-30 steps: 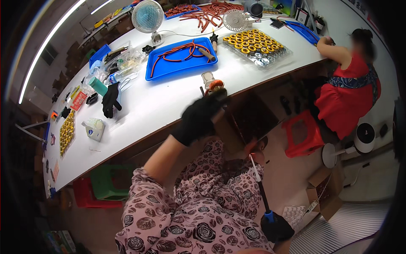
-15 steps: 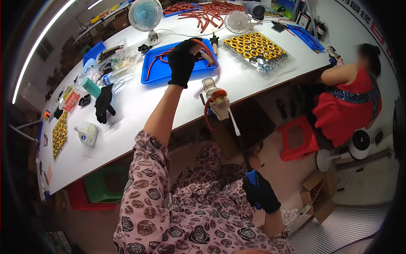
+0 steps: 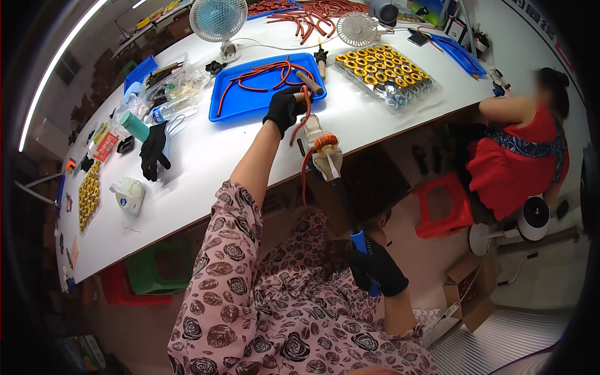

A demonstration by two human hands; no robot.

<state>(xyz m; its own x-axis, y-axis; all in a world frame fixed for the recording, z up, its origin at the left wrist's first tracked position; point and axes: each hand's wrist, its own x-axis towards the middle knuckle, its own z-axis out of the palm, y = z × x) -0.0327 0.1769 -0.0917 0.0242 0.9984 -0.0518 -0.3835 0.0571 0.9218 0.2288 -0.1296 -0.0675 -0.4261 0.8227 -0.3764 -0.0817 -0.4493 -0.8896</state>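
My left hand [image 3: 284, 111], in a black glove with bare fingertips, is closed on a red-brown wire [image 3: 305, 115] in front of the blue tray [image 3: 228, 114]. The wire hangs down toward a pale clamp-like fixture [image 3: 317, 128] at the table's edge. Held there is a ring wound with orange-brown wire [image 3: 325, 141], one wire end dangling below. My right hand [image 3: 378, 269], gloved in black too, grips a blue-handled tool [image 3: 357, 240] with a long dark shaft. Its pale tip reaches up to the ring; whether it passes through the hole I cannot tell.
Red-brown wires [image 3: 259, 70] and a wooden-looking stick [image 3: 308, 81] lie in the tray. Yellow rings [image 3: 381, 65] stand in a plastic pack to the right. Two fans [image 3: 219, 19], a black glove [image 3: 153, 153] and a tissue pack [image 3: 128, 195] are about. A person in red [image 3: 515, 150] sits at right.
My left hand has come down from over the tray toward me, bringing the wire closer to the fixture. The tool in my right hand has moved up and left, its tip now at the ring.
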